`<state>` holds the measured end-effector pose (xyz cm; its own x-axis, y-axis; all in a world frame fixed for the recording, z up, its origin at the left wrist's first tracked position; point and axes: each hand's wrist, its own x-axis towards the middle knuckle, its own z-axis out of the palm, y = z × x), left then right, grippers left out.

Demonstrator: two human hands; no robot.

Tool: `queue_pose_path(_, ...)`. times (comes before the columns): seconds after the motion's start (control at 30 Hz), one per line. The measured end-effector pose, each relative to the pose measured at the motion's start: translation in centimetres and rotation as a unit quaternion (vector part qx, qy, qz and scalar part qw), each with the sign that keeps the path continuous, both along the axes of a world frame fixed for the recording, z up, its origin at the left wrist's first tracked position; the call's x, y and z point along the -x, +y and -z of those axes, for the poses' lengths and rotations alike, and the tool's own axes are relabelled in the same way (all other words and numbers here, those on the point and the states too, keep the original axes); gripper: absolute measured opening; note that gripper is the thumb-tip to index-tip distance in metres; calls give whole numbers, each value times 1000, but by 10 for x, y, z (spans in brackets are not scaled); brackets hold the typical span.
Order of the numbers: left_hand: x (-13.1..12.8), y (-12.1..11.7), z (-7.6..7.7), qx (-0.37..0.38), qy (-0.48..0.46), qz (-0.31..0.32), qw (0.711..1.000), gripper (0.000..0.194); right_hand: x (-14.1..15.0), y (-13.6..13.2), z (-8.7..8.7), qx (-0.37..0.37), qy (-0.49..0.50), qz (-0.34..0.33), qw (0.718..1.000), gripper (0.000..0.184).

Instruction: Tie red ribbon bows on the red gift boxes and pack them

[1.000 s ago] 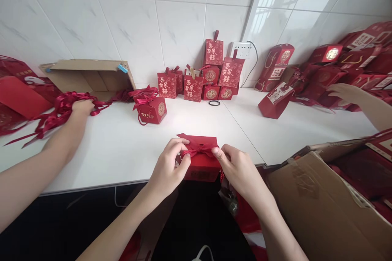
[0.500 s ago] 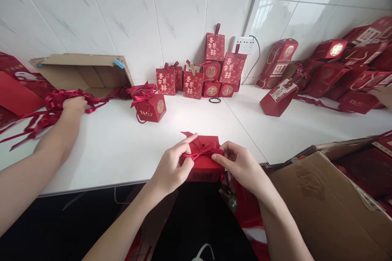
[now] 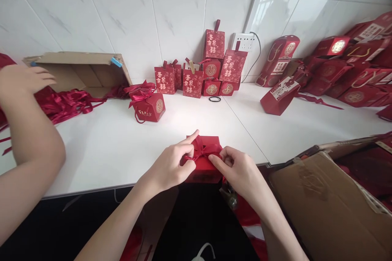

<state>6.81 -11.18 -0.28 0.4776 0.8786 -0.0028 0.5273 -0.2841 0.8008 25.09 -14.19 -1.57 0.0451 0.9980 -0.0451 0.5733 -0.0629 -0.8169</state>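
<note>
A red gift box [image 3: 206,167] sits at the front edge of the white table, with a red ribbon [image 3: 202,149] knotted in a bow across its top. My left hand [image 3: 177,162] pinches the bow's left side between thumb and curled fingers, its index finger stretched out over the box. On the other side, my right hand [image 3: 234,165] grips the right part of the ribbon, thumb pressed against the bent fingers. Both hands partly cover the bow and the sides of the box.
A co-worker's hand [image 3: 26,81] hovers at the left by heaped ribbons [image 3: 67,105] and an open cardboard box [image 3: 76,58]. Another red box with a bow [image 3: 150,108] stands behind. Gift boxes are piled at the right [image 3: 327,69]. A large carton [image 3: 321,195] stands front right.
My hands stay at the bow, whose loops sit lower and tighter; my left index finger has straightened. The co-worker's hand on the left has lifted off the ribbons and moved left.
</note>
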Motion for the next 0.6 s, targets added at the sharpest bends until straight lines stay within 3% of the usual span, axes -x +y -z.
queue_pose_path(0.2, 5, 4, 0, 37, -38, 16, 998, 20, -19, 18, 3, 61, 159, -103, 980, 33)
queue_pose_path(0.37, 11, 7, 10, -3, -78, -3, 997, 20, -29, 29, 6, 111, 274, -145, 944, 38)
queue_pose_path(0.47, 13, 6, 14, -30, -96, -41, 994, 17, -32, 28, 7, 118, 281, -148, 941, 41)
queue_pose_path(0.6, 12, -3, 18, -19, -94, -113, 989, 12, -30, 15, 5, 73, 182, -114, 974, 44)
